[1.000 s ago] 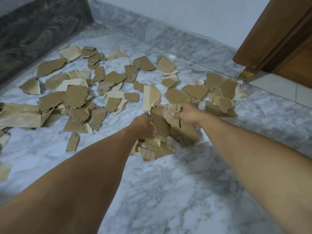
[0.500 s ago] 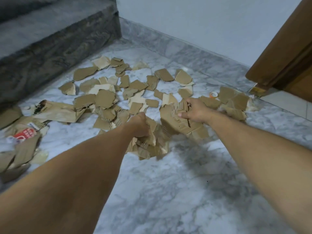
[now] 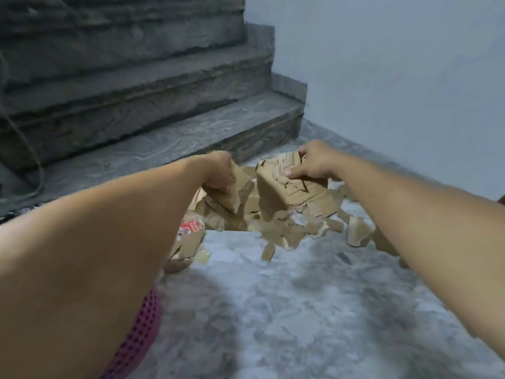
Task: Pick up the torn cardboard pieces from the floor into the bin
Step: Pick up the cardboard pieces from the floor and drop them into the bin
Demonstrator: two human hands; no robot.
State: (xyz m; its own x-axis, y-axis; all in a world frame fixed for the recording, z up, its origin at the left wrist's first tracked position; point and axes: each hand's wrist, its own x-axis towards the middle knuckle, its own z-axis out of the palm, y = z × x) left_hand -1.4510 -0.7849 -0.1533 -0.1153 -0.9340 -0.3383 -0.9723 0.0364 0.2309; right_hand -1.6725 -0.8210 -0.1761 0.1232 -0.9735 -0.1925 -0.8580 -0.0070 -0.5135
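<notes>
Since half a second earlier my view had swung left: the door was gone from sight and the stone stairs [image 3: 153, 105] filled the frame from 9 to 12 o'clock, with the pale wall [image 3: 396, 91] from 12 to 3. Both bundles had come up off the floor with my hands. Bare marble floor [image 3: 273, 310] lay open from 4 to 7 o'clock, the freest room; the lowest step hemmed in the far edge. My left hand [image 3: 218, 173] kept a clenched grip on a wad of torn cardboard pieces [image 3: 232, 198], which hung below the fingers. My right hand [image 3: 314, 162], just beside it at 1 o'clock, grasped a larger folded stack [image 3: 278, 187] from above. Loose scraps [image 3: 295, 233] were scattered on the floor under and to 3 o'clock of both hands. A red-printed piece [image 3: 191, 227] sat by my left forearm. A pink perforated bin [image 3: 142, 329] showed at 7 o'clock, mostly hidden under my left arm.
</notes>
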